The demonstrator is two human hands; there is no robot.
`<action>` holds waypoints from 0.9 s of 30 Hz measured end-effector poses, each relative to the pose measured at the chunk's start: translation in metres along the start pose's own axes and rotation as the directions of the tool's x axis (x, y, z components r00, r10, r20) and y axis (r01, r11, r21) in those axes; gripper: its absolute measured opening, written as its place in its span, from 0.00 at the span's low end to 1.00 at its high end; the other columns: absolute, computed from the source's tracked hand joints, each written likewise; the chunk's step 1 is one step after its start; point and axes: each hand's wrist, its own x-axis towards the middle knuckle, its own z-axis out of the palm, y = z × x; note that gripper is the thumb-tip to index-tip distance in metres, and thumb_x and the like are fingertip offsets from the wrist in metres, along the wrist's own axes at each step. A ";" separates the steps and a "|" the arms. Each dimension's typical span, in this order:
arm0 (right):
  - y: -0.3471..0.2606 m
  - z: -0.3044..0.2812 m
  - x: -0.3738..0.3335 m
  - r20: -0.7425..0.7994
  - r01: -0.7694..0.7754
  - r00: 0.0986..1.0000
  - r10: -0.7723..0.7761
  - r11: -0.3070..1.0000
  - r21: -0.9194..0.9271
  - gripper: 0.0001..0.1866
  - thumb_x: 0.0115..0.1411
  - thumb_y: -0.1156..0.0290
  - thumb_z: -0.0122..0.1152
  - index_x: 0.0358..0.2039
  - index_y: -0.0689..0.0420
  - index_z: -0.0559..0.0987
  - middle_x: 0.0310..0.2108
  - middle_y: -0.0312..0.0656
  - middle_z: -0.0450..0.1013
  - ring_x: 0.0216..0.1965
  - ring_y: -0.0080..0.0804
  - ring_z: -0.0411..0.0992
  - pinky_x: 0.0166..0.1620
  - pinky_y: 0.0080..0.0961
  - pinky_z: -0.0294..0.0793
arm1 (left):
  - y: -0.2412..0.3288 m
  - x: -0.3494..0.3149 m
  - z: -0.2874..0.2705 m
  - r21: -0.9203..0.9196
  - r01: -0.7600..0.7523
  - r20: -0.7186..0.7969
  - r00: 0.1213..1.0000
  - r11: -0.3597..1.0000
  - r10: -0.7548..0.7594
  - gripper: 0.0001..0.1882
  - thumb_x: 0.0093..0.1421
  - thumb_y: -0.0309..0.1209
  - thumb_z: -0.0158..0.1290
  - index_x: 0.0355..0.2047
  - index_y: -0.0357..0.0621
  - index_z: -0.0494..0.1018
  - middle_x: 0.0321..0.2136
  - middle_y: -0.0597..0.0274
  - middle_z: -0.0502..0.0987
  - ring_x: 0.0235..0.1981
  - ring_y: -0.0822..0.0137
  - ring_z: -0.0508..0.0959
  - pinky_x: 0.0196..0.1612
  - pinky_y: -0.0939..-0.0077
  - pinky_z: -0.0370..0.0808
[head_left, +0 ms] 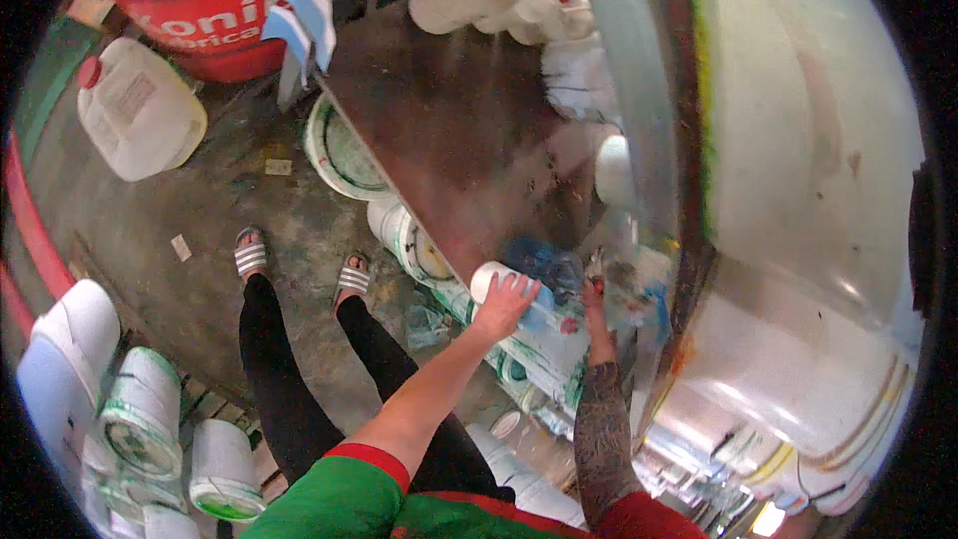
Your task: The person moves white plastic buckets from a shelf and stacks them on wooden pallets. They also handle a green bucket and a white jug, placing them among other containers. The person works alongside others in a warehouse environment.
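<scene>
While L fingers (522, 284) grip white container (484, 281) nr table edge (402, 185), can't tell R fingers (596, 285).

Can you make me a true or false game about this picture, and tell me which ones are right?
1. The left hand is on a white round thing. True.
2. The jug on the left has a blue cap. False: it has a red cap.
3. The person is wearing striped sandals. True.
4. The big tub at the top left is green. False: it is red.
5. The person's trousers are black. True.
6. The right hand wears a glove. False: it is bare.
</scene>
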 end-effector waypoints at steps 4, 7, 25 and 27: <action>-0.012 0.013 0.025 -0.054 0.110 0.993 -0.103 0.986 0.128 0.14 0.62 0.61 0.62 0.40 0.59 0.76 0.39 0.37 0.72 0.37 0.25 0.68 0.41 0.28 0.72 | -0.019 -0.002 0.000 -0.172 -0.026 0.074 0.997 0.985 0.039 0.47 0.40 0.33 0.66 0.63 0.49 0.60 0.53 0.55 0.68 0.58 0.50 0.67 0.57 0.50 0.69; -0.056 0.021 0.047 -0.156 0.272 0.958 -0.242 0.937 0.217 0.13 0.62 0.63 0.64 0.38 0.59 0.76 0.36 0.35 0.72 0.34 0.21 0.67 0.38 0.24 0.72 | -0.033 -0.013 -0.032 -0.375 0.011 -0.187 0.978 0.927 -0.087 0.46 0.37 0.33 0.68 0.59 0.45 0.64 0.48 0.52 0.71 0.52 0.48 0.71 0.54 0.54 0.71; -0.449 0.103 0.053 -0.342 0.452 0.860 -0.378 0.876 0.170 0.18 0.58 0.69 0.68 0.46 0.63 0.78 0.43 0.47 0.74 0.42 0.36 0.76 0.46 0.30 0.75 | -0.215 0.078 -0.340 -0.020 0.177 -0.804 0.582 0.984 -0.121 0.51 0.35 0.31 0.73 0.61 0.47 0.62 0.51 0.48 0.72 0.55 0.42 0.70 0.59 0.53 0.68; -0.478 0.111 0.051 -0.366 0.501 0.830 -0.420 0.851 0.158 0.17 0.58 0.69 0.68 0.46 0.62 0.79 0.42 0.47 0.75 0.41 0.35 0.76 0.45 0.29 0.75 | -0.237 0.087 -0.336 -0.061 0.175 -0.791 0.592 0.983 -0.154 0.53 0.38 0.33 0.74 0.64 0.49 0.57 0.56 0.48 0.68 0.58 0.43 0.69 0.61 0.54 0.67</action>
